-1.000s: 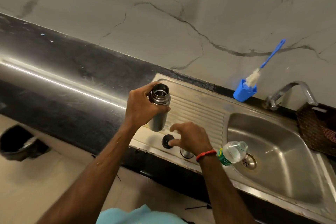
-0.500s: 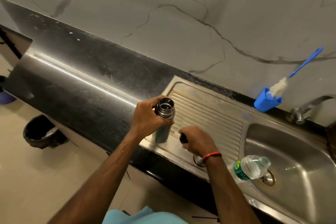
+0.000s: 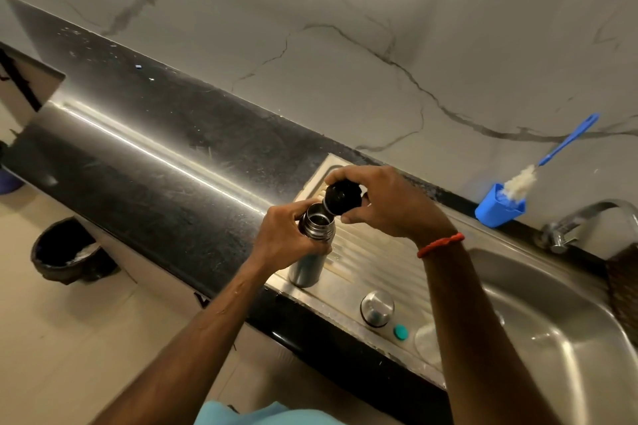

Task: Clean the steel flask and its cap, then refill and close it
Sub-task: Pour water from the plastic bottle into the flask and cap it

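Left hand [image 3: 283, 238] grips the steel flask [image 3: 305, 269] round its neck; flask upright at the near left corner of the drainboard [image 3: 379, 262], mouth open. Right hand [image 3: 390, 207] pinches the black stopper [image 3: 341, 198], tilted, just above the mouth. Steel cap [image 3: 377, 308] sits near, right of the flask, with a teal lid [image 3: 400, 332] just beside it.

Two hands show: one left hand [image 3: 286, 240] and one right hand [image 3: 385, 207]. At centre frame are one steel flask [image 3: 312, 248] and one black stopper [image 3: 341, 198]. Lower centre holds one steel cap [image 3: 377, 308], one small teal lid [image 3: 400, 332] and one clear plastic bottle [image 3: 426, 342], partly hidden. At right are one blue holder [image 3: 497, 210], one brush [image 3: 552, 157], one tap [image 3: 587, 217] and one sink [image 3: 569, 321]. One dark bin [image 3: 69, 252] sits lower left.
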{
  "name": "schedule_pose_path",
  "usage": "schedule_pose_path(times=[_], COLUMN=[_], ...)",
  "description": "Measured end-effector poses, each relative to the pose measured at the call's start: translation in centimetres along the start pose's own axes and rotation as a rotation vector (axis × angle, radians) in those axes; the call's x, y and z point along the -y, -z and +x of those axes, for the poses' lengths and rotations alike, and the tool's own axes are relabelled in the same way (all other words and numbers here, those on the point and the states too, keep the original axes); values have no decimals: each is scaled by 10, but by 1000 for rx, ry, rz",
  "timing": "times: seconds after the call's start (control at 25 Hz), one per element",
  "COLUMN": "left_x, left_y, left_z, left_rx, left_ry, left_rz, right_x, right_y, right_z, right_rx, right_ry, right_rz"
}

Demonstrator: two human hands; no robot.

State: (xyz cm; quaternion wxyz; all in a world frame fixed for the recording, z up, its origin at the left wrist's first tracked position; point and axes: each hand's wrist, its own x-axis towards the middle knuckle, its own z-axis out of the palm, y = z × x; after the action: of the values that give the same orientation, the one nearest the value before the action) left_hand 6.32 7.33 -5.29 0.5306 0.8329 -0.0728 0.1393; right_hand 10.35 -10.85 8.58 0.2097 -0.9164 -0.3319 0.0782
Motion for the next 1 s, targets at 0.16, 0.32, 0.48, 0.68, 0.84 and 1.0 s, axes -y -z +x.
schedule_pose_path(times=[0.16,0.32,0.48,0.68,0.84,1.0], left_x=[6,14,15,16,17,17], left_y=[0,2,3,-3,-3,-4], left_z=[1,2,-1,-8,-9,-11], left_rx=[1,31,34,-30,-19,-26], left_ry=[26,66,108,146,154,153], left_rz=[2,-30,-80,-98,-107,-94], right_x=[4,13,18,20,21,23], right_y=[-15,-15,-22,-42,-44,-51], right_z=[15,23,33,35,34,35], right_rx=[75,96,163,177,106,24], right_ry=[72,89,70,85,61,-14], right_rz=[-125,-165,-221,-280,-317,-364])
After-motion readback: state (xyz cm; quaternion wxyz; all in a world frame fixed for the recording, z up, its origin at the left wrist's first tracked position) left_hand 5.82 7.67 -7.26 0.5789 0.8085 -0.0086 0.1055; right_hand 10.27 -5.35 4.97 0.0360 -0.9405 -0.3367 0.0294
